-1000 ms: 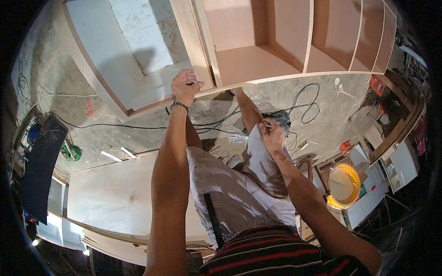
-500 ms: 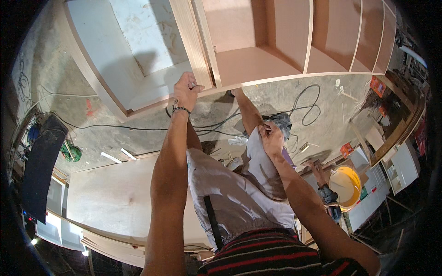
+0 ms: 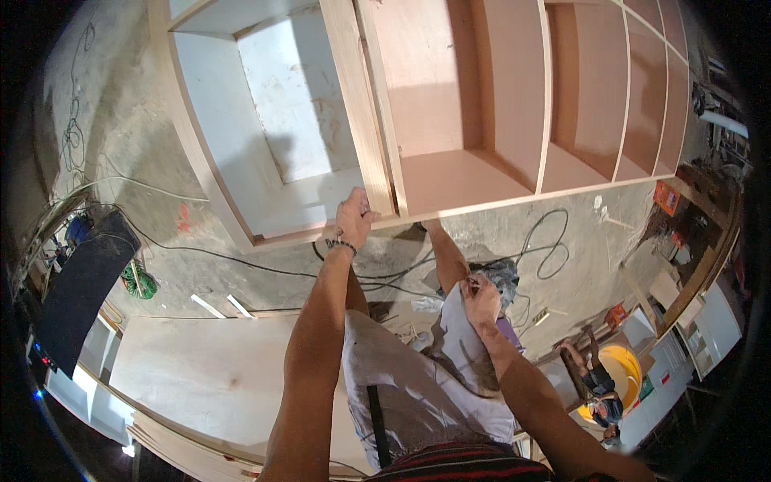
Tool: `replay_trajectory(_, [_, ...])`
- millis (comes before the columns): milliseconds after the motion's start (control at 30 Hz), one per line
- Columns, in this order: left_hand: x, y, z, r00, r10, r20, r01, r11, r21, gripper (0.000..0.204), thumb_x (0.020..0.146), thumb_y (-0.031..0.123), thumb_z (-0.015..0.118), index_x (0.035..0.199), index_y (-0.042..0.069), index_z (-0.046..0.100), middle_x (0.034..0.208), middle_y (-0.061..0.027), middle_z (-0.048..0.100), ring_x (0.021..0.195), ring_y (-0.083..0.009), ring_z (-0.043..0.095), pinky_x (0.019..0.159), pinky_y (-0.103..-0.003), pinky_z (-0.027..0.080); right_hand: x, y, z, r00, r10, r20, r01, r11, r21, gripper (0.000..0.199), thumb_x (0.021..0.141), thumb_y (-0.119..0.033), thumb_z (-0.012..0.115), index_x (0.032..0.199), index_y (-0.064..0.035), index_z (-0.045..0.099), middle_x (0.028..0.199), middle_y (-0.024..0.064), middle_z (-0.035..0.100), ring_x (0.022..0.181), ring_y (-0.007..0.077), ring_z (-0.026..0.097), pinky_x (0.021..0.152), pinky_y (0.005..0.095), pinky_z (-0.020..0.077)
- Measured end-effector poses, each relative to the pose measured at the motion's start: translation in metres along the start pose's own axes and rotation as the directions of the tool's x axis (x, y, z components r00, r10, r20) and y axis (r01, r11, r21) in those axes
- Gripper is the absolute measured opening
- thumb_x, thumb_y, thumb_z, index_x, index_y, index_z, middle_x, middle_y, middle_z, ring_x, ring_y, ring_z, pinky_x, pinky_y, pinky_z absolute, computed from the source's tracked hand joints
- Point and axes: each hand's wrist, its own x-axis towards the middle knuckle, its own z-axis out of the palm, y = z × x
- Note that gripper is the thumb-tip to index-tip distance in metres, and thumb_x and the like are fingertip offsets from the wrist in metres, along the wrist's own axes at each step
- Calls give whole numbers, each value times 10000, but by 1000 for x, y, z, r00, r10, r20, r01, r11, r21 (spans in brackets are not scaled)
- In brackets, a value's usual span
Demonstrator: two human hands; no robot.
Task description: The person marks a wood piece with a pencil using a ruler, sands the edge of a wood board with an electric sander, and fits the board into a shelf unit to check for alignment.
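Head-worn fisheye looks steeply down, near the cabinet [image 3: 450,161]

Small orange box [image 3: 666,197] by the cabinet's right end, another orange box [image 3: 617,315] lower

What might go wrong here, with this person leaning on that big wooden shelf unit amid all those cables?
The left hand grips the front edge of the wooden shelf unit, so a slip might pinch fingers. Black cables loop across the concrete floor near the feet, a likely trip hazard. The right hand is busy at the trouser leg, leaving only one hand steadying.
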Motion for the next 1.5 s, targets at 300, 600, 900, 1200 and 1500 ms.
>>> replay_trajectory(300, [18, 1, -5, 983, -137, 124, 144, 988, -47, 425, 720, 43, 894, 1076, 24, 664, 895, -102, 732, 843, -236, 714, 785, -368, 582, 3, -1, 1, 999, -37, -8, 38, 999, 31, 282, 906, -335, 742, 1066, -102, 748, 1029, 175, 753, 1003, 408, 708, 866, 506, 556])
replay_trajectory(600, [86, 29, -26, 957, -73, -280, 31, 988, -151, 371, 958, 369, 767, 1020, 7, 708, 942, -148, 743, 885, -236, 705, 822, -378, 548, 6, -11, -6, 1000, -20, 13, 19, 997, 69, 259, 911, -323, 747, 1061, -112, 742, 1002, 143, 754, 993, 386, 713, 860, 483, 564])
replay_trajectory(900, [295, 151, -139, 665, -10, -746, -330, 893, -306, 373, 943, 287, 796, 1032, -61, 699, 896, -140, 751, 807, -227, 677, 767, -389, 535, 17, -12, -4, 985, -171, -10, 171, 981, 97, 271, 914, -295, 752, 993, -36, 734, 901, 165, 734, 869, 354, 728, 807, 438, 573])
replay_trajectory(1200, [313, 189, -133, 719, -115, -685, -297, 840, -454, 366, 825, 186, 908, 1008, -54, 701, 854, -105, 741, 747, -169, 640, 710, -335, 517, 19, -10, -7, 998, -55, 32, 53, 996, 66, 254, 912, -325, 745, 1065, -123, 738, 1024, 156, 742, 980, 396, 706, 843, 503, 554])
replay_trajectory(1500, [343, 235, -175, 711, -104, -695, -179, 930, -322, 449, 762, 289, 960, 903, -18, 664, 822, -102, 700, 762, -216, 615, 771, -373, 533, 18, -23, -13, 1000, -2, 4, 2, 998, 66, 292, 900, -333, 736, 1053, -85, 741, 998, 184, 742, 985, 411, 706, 863, 508, 551])
